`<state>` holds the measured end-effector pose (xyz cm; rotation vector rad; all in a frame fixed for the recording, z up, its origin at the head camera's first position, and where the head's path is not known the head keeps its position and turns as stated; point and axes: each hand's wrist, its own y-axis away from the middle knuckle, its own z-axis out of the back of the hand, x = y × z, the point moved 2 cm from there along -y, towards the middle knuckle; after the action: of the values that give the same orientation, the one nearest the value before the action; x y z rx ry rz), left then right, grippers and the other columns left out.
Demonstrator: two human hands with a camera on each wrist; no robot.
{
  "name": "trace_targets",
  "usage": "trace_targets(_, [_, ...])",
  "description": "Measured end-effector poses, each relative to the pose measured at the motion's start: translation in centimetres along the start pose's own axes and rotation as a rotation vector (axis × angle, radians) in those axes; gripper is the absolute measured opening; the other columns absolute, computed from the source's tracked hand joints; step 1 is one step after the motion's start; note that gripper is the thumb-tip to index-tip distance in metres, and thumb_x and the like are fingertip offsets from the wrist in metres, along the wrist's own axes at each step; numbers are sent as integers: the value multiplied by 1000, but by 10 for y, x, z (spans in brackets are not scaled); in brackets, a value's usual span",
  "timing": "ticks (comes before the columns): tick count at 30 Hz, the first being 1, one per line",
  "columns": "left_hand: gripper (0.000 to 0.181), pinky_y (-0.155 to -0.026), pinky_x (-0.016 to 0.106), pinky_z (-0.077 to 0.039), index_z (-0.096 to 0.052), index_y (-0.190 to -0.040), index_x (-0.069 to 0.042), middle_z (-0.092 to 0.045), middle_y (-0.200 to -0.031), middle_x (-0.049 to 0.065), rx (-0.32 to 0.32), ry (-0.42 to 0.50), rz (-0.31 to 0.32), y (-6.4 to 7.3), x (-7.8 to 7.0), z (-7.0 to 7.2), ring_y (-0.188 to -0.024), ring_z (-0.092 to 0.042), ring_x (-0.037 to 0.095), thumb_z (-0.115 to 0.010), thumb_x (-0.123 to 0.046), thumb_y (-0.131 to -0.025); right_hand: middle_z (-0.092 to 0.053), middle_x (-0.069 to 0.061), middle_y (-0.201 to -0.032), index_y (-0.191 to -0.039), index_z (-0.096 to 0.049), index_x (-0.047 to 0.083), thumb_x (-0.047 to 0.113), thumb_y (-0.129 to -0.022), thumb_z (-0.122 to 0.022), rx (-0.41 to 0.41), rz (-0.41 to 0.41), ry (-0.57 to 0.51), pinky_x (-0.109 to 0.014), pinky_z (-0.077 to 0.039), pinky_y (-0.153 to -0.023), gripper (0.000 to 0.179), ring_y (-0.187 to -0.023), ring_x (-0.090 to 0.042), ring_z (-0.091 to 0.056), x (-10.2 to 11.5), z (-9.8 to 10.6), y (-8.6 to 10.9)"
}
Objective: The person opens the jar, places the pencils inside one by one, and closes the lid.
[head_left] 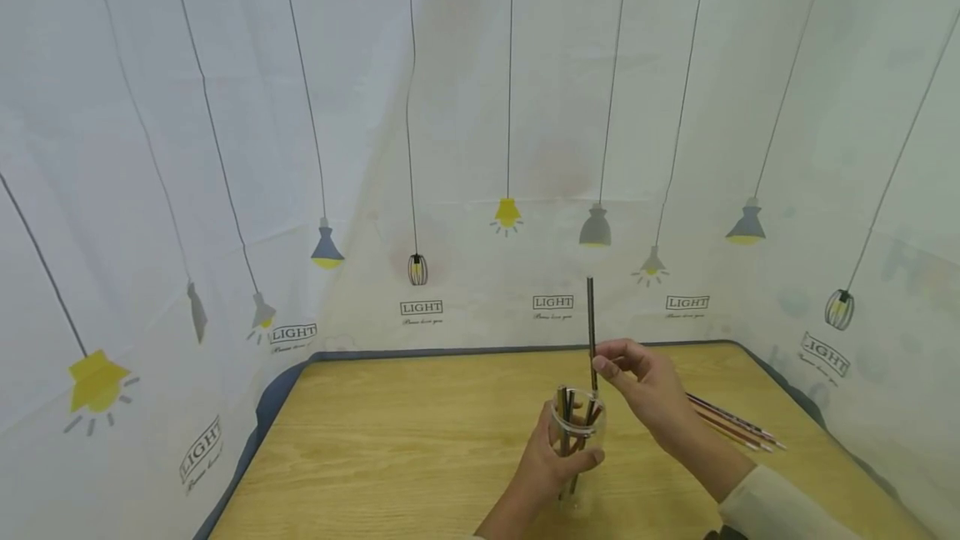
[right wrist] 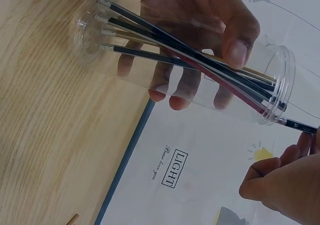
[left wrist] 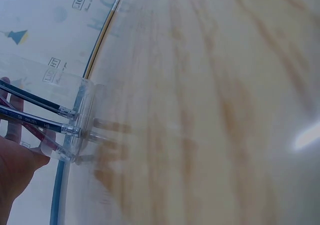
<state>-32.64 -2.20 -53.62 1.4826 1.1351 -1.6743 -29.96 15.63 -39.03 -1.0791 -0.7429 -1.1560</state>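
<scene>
- One dark pencil [head_left: 591, 315], nearly upright at the mouth of a clear jar [right wrist: 287, 85]; metal-capped end downward and close by the rim, whether inside or outside it not certain.
- Right hand [head_left: 645, 390] of the pair of hands: pinching the dark pencil between thumb and fingers, along its lower part.
- Left hand [head_left: 555, 461]: wrapped round the jar's wall, holding it roughly upright, mouth upward; contact between base and surface [head_left: 375, 440] hard to tell.
- Within the jar: at least four stored pencils [right wrist: 150, 56], dark, red and light wood-coloured, leaning across one another, with capped ends towards the base.
- Step in hand, as judged: filling of the jar, pencil by pencil; withdrawal less likely, though not excluded by a single moment.
- Next move, as judged: alignment of the capped end over the opening, clear of the rim and of the crowded upper ends; then a straight lowering, with the right-hand pinch loosened only once well inside, and a steady left-hand hold meanwhile.
- Right of the hands: several loose pencils [head_left: 731, 424], lying close together on the surface; probable supply for repeats of the same step.
- Behind the surface: a white sheet [head_left: 450, 148] printed with hanging lamps and the framed word "LIGHT".
</scene>
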Motion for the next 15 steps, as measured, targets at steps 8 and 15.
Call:
trace_targets(8, [88,-127,62,-44,-35,-168,-29,-51,-169,6,7,-10,-11,-1,1,0,-161,-45,39,-84,-27,-95,-73,-9,-122,-131,-72,5,27,-109,-72,3,-15,13,-45,-48,-107,32,-113,-16,-62,-6,-2,0])
trace_targets(15, [86,-127,63,-44,-37,-166,-34,-52,-168,5,-1,-10,-1,0,0,0,-160,-46,39,-84,-26,-95,-73,-8,-122,-130,-73,7,29,-108,-73,-4,-19,18,-55,-48,-112,31,-114,-15,-62,-10,-4,0])
